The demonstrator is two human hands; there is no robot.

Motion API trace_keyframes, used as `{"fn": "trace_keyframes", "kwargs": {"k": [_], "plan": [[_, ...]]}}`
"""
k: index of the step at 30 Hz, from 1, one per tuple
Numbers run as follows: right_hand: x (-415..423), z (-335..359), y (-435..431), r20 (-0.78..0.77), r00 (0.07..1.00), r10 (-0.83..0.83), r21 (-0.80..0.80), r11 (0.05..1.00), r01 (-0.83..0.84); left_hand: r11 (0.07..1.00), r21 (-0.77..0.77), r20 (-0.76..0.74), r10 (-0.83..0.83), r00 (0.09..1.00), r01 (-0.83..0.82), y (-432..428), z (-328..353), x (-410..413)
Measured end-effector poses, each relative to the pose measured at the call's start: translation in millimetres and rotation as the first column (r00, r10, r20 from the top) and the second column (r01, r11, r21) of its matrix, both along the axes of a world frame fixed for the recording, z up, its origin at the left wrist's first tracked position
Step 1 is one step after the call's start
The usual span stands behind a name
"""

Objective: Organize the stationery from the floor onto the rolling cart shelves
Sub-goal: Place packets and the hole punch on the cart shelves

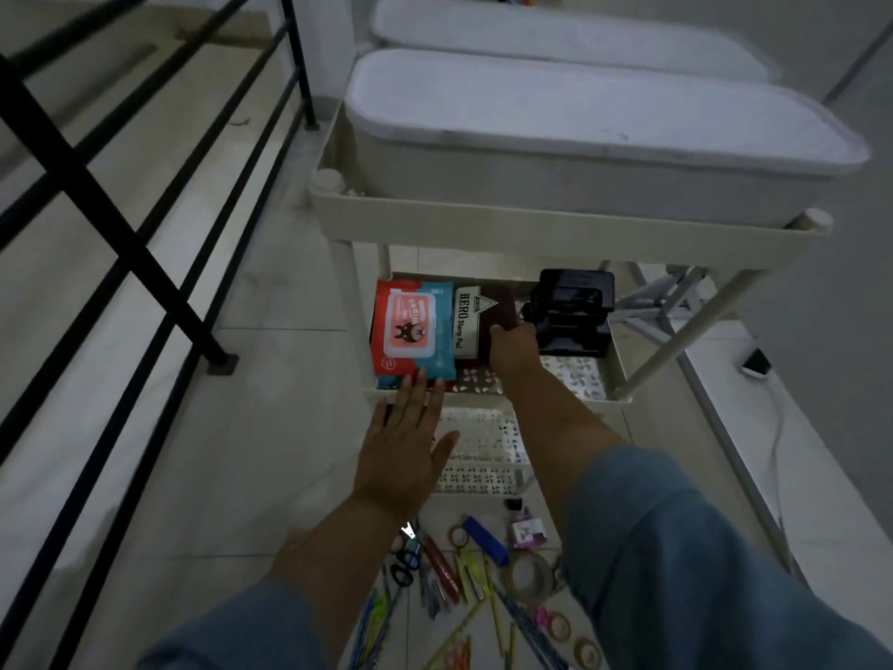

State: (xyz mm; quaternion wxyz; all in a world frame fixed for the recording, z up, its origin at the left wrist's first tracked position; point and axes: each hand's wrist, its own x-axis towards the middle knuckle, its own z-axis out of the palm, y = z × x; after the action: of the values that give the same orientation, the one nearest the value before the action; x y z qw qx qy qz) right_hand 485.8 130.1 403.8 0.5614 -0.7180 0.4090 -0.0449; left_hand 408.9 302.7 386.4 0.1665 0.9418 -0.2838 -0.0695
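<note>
Our right hand (pixel 514 348) reaches toward 12, fingers curled round the black hole punch (pixel 572 311) | our left hand (pixel 406 442) is flat, released, fingertips touching the wipes pack (pixel 413 331) | punch on the cart's middle shelf (pixel 483 398), at 3 of the stamp pad box (pixel 476 321), which runs 12 to 6 | we cannot tell the punch's axis | loose stationery (pixel 485 541) on the floor at 6

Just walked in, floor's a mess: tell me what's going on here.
A person is loading the rolling cart. Their right hand grips a black hole punch on the second shelf, beside a stamp pad box and a wipes pack. The left hand, fingers straight, touches the pack's front edge. Pens, scissors and tape rolls lie on the floor.
</note>
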Motion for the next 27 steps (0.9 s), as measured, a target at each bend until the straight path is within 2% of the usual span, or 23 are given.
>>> {"fn": "trace_keyframes", "kwargs": {"k": [4, 7, 11, 14, 17, 23, 27], "plan": [[3, -2, 0, 0.028, 0.999, -0.017, 0.035, 0.999, 0.016, 1.000, -0.005, 0.074, 0.006, 0.997, -0.006, -2, -2, 0], [1, -1, -2, -0.063, 0.998, 0.031, -0.062, 0.997, -0.035, 0.999, 0.036, 0.130, 0.019, 0.991, -0.024, -2, -5, 2], [-4, -10, 0, -0.045, 0.993, 0.110, -0.129, 0.985, -0.115, 0.988, 0.145, 0.148, 0.025, 0.989, -0.047, -3, -7, 3], [-14, -5, 4, -0.102, 0.973, 0.205, -0.248, 0.942, -0.225, 0.987, 0.148, 0.175, 0.032, 0.984, -0.059, -4, -7, 4], [-23, 0, 2, -0.177, 0.938, 0.299, -0.402, 0.848, -0.346, 0.985, 0.158, 0.192, 0.039, 0.981, -0.070, -4, -9, 2], [-31, 7, 0, -0.353, 0.843, 0.407, -0.671, 0.518, -0.531, 0.985, 0.158, 0.193, 0.042, 0.980, -0.073, -5, -10, 3], [-27, 7, 2, -0.393, 0.821, 0.413, -0.701, 0.443, -0.559, 0.985, 0.163, 0.186, 0.025, 0.982, -0.056, -5, -9, 3]]}}
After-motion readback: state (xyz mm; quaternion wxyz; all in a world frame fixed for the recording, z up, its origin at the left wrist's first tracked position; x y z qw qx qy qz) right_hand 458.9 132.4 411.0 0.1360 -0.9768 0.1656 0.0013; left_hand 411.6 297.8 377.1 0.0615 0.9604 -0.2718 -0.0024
